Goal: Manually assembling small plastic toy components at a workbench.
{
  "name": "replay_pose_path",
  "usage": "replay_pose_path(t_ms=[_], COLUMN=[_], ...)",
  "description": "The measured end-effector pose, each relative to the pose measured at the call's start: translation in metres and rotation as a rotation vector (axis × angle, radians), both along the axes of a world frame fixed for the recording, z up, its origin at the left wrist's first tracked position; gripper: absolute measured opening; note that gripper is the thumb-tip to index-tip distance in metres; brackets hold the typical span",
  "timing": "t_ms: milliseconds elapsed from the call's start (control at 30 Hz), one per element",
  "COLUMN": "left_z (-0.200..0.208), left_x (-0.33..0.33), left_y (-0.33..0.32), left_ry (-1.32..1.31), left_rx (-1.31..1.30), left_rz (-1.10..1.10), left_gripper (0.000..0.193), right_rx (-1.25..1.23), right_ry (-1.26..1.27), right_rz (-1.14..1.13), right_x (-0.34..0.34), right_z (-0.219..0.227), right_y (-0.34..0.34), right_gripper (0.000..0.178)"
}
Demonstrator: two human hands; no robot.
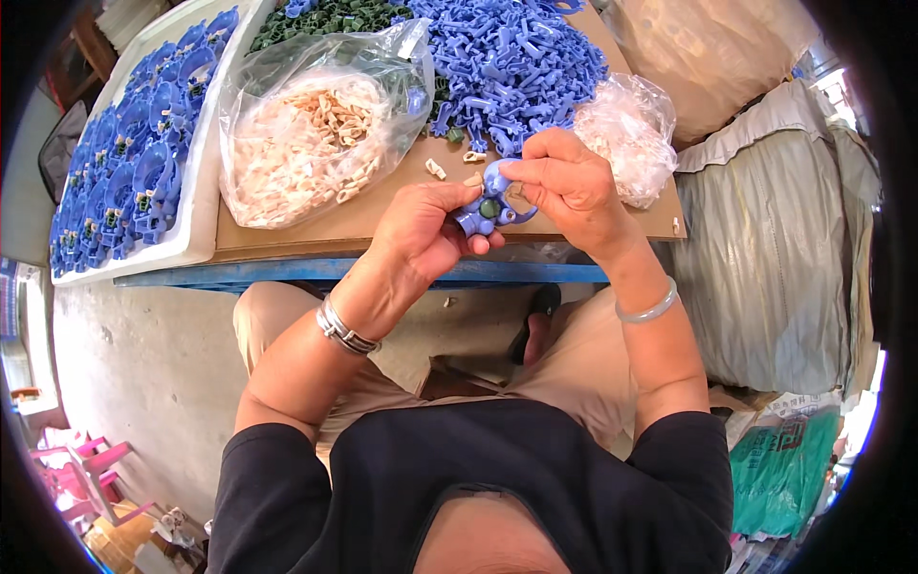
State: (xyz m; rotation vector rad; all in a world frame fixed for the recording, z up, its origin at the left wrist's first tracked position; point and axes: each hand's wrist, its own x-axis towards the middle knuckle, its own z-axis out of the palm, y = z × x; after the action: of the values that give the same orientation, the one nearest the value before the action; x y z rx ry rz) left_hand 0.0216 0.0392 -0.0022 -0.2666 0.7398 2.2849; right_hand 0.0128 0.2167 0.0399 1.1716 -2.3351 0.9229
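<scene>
Between my two hands, just above the front edge of the table, is a blue plastic toy figure with a round dark green piece on its front. My left hand grips its left side, thumb on top near a small cream piece. The fingers of my right hand pinch its upper right part; what exactly lies under those fingertips is partly hidden. Two loose cream pieces lie on the cardboard just beyond my hands.
At far left, a white foam tray holds rows of blue figures. A clear bag of cream pieces, a heap of blue parts and green parts cover the table. Right of them are another plastic bag and a large grey sack.
</scene>
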Motion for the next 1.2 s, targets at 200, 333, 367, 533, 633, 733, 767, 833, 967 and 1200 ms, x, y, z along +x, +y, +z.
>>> replay_pose_path(t_ms=[200, 333, 367, 533, 633, 733, 767, 833, 967, 1200], left_z=[-0.006, -0.004, -0.003, -0.004, -0.007, -0.004, -0.004, -0.003, -0.006, -0.004], left_x=[-0.001, 0.0, 0.0, 0.002, -0.001, -0.004, -0.005, -0.007, -0.013, -0.016], left_y=[-0.001, 0.0, -0.001, 0.002, 0.001, 0.0, -0.005, -0.005, -0.004, -0.004], left_ry=[0.135, 0.138, 0.187, 0.215, 0.158, 0.037, 0.023, 0.012, -0.021, -0.038], left_rx=[-0.204, -0.204, -0.234, -0.255, -0.231, -0.12, -0.108, -0.087, -0.071, -0.051], left_rz=[0.081, 0.192, 0.213, 0.212, 0.161, 0.16, 0.186, 0.202, 0.324, 0.435], left_gripper=[0.017, 0.013, 0.013, 0.012, 0.012, 0.014, 0.016, 0.018, 0.02, 0.017], right_rx=[0.032, 0.059, 0.075, 0.106, 0.053, -0.052, -0.124, -0.236, -0.069, 0.301], right_ry=[0.121, 0.255, 0.287, 0.336, 0.257, 0.136, 0.062, 0.082, 0.097, 0.307], right_rz=[-0.01, -0.012, -0.023, 0.017, 0.065, -0.054, -0.172, -0.206, -0.335, -0.506], right_x=[0.002, 0.0, 0.0, -0.003, -0.008, -0.01, -0.012, -0.031, -0.058, -0.064], right_z=[-0.005, -0.007, -0.008, -0.012, -0.013, -0.005, -0.004, -0.012, -0.036, -0.039], right_y=[-0.008, -0.014, -0.015, -0.009, -0.008, -0.01, -0.011, 0.005, 0.011, -0.015], right_gripper=[0.022, 0.022, 0.024, 0.026, 0.026, 0.024, 0.023, 0.023, 0.028, 0.025])
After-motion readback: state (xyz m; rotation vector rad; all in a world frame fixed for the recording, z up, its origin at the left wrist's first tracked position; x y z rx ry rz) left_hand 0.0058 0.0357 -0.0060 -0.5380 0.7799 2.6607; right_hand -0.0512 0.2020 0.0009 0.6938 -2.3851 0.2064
